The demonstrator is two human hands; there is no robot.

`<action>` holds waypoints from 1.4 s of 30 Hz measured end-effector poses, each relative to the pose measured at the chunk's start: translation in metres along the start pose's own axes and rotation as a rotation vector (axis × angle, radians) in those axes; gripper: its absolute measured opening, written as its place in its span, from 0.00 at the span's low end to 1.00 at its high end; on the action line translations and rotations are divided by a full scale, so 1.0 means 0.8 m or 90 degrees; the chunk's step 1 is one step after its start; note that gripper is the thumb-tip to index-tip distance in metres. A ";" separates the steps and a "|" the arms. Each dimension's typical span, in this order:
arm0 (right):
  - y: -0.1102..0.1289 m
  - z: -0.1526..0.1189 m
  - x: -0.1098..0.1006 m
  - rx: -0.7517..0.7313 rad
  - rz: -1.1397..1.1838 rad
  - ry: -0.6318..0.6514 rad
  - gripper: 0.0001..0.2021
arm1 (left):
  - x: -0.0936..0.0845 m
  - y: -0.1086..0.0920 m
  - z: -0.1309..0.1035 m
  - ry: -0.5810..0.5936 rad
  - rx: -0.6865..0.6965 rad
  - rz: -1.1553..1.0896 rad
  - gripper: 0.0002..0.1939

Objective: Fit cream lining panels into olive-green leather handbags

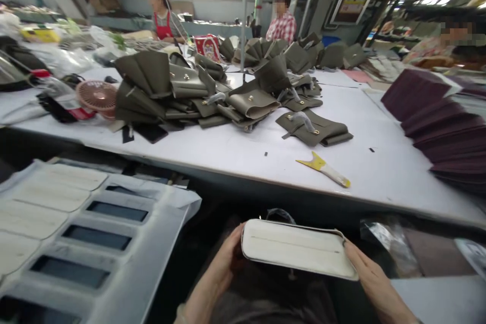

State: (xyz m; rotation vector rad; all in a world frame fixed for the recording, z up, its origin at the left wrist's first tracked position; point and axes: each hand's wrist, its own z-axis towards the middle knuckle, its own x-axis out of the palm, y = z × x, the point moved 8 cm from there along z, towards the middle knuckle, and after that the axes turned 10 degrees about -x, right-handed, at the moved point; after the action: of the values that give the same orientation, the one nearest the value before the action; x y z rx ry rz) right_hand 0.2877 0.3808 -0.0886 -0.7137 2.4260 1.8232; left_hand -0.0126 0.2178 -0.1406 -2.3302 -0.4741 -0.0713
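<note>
Between my two hands, over my lap, is a handbag (299, 245) with its flat cream panel turned toward me. A thin straight line runs along the panel, and a dark edge borders it. Behind its upper edge shows a bit of clear plastic wrap. My left hand (232, 250) grips the bag's left end, its fingers partly hidden behind it. At the right end my right hand (360, 259) is closed on the edge, with the fingertips out of sight. A yellow-and-white forked tool (326, 169) lies on the white table just beyond the bag.
Grey-brown bag pieces (250, 101) are heaped across the white table (228, 162). Dark purple panels (429, 116) are stacked at right. Left of me stands a tray (152, 212) with slots and cream pieces. A pink fan (96, 95) and bottle sit at left. Several people work farther back.
</note>
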 end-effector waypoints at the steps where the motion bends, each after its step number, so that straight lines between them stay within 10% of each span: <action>1: 0.000 -0.001 -0.001 -0.006 -0.016 -0.005 0.36 | 0.005 0.011 0.002 0.014 -0.013 -0.090 0.39; 5: 0.051 -0.015 -0.006 -0.161 -0.230 -0.123 0.34 | 0.018 0.032 0.011 0.080 -0.053 -0.307 0.35; 8: 0.133 -0.045 0.038 -0.435 -0.338 -0.149 0.23 | 0.017 0.037 0.021 0.100 -0.050 -0.396 0.33; 12: 0.200 -0.083 0.165 -0.696 -0.349 0.131 0.14 | 0.017 0.043 0.036 0.078 -0.015 -0.537 0.29; 17: 0.197 -0.089 0.261 -0.685 -0.486 0.357 0.16 | 0.031 0.036 0.039 0.135 0.032 -0.646 0.22; 42: 0.192 -0.068 0.277 -0.637 -0.503 0.460 0.16 | 0.017 0.023 0.040 0.101 0.155 -0.716 0.15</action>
State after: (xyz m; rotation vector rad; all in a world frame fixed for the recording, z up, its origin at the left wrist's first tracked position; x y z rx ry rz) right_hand 0.0458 0.2875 0.0039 -2.2460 0.8042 2.4580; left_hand 0.0039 0.2322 -0.1732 -1.5502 -1.5400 -0.6729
